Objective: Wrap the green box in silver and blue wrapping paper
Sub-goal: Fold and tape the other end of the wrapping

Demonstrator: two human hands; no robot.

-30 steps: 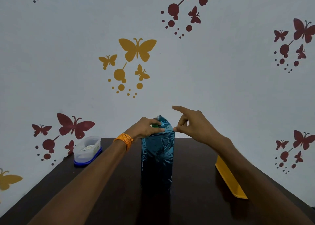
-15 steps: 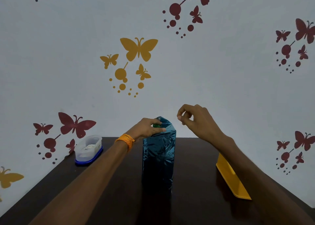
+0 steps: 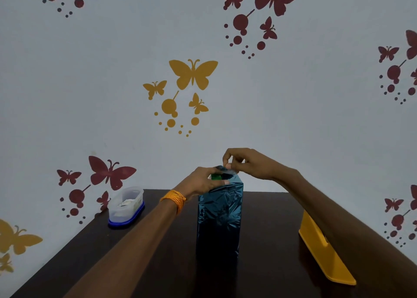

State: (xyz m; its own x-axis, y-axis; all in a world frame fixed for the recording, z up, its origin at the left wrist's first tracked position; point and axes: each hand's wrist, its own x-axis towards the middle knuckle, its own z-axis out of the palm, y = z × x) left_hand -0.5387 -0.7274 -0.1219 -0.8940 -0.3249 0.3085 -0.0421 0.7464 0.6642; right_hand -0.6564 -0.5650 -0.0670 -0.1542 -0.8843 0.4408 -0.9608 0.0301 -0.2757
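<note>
Fingertips [image 3: 225,159] of your right hand [image 3: 248,165] are drawn together in a pinch at the raised tip of the wrapping paper [image 3: 218,218], right above the top of the parcel. Something pale glints at that pinch, but it is too small to tell what it is. Your left hand [image 3: 204,181] grips the top of the green box [image 3: 216,177] from the left side, with the thumb laid flat across the upper front edge and pressing the paper against it. An orange thread band [image 3: 173,201] circles that wrist.

The box stands upright on end near the middle of the desk [image 3: 158,264], between your two forearms. Its front and visible sides are covered in glossy, dark blue-teal foil that shows fine crinkles and soft reflections. At the top the wrap is not closed: a small patch of bright green box shows between your two hands.

On the desk's far left corner sits a clear plastic tub [image 3: 126,205] with a blue base. To the right, near your right forearm, lies a long yellow plastic piece [image 3: 325,254]. Behind the desk rises a pale wall [image 3: 316,117] with red and yellow butterfly decals.
</note>
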